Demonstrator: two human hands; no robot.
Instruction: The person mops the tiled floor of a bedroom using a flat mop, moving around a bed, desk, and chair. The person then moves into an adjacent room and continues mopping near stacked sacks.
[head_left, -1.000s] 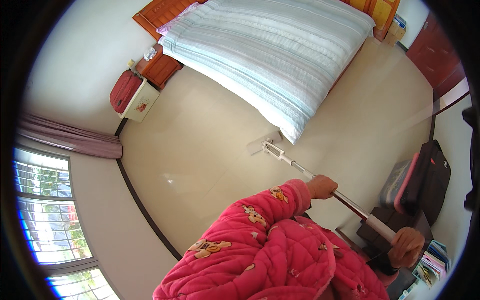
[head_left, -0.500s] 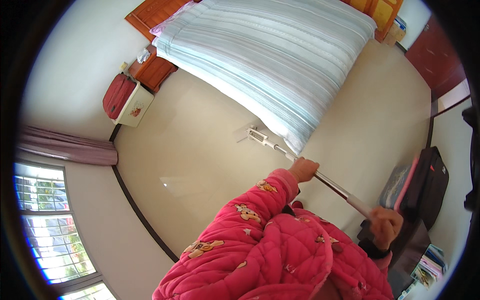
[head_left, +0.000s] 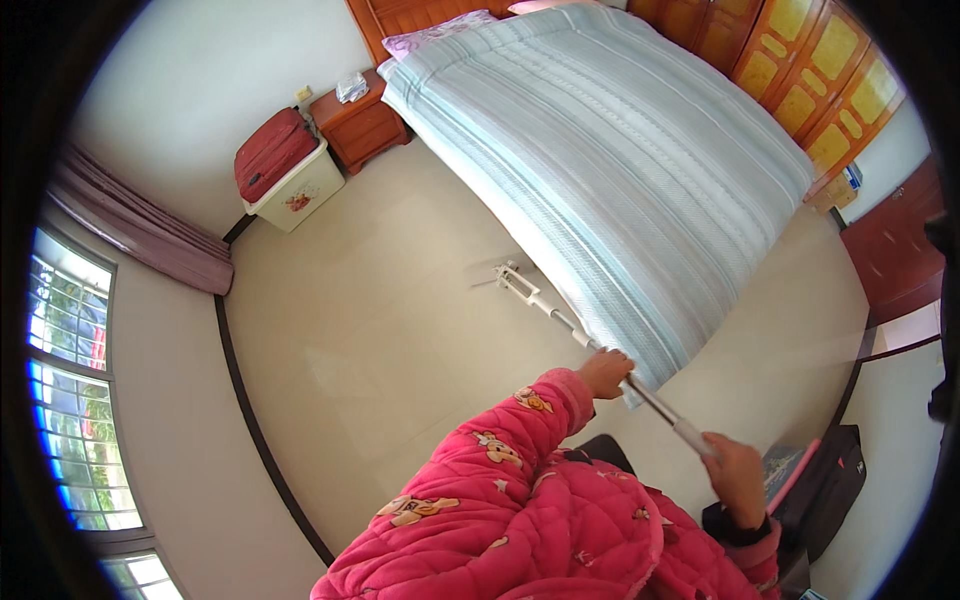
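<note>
Two hands grip one long-handled mop [head_left: 560, 318]. Largest item in view: the bed [head_left: 620, 170], covered by a pale blue striped quilt, occupying the upper centre and right. Wooden wardrobe doors [head_left: 800, 80] stand beyond its far side. Pale floor [head_left: 380, 330] extends from the bed to the window wall on the left, where a mauve curtain [head_left: 130, 225] hangs. A red suitcase [head_left: 272, 152] lies on a white storage box [head_left: 295, 190], just beside a reddish-brown nightstand [head_left: 365, 128] at the head of the bed. A dark bag [head_left: 835, 490] sits at lower right.

The mop head rests on the floor, close against the near side of the bed; the pole runs diagonally down to the right. The left hand [head_left: 605, 372], emerging from a pink quilted sleeve [head_left: 500, 450], is closed around the pole mid-length. The right hand [head_left: 735, 478] is closed around the upper end of the pole.
</note>
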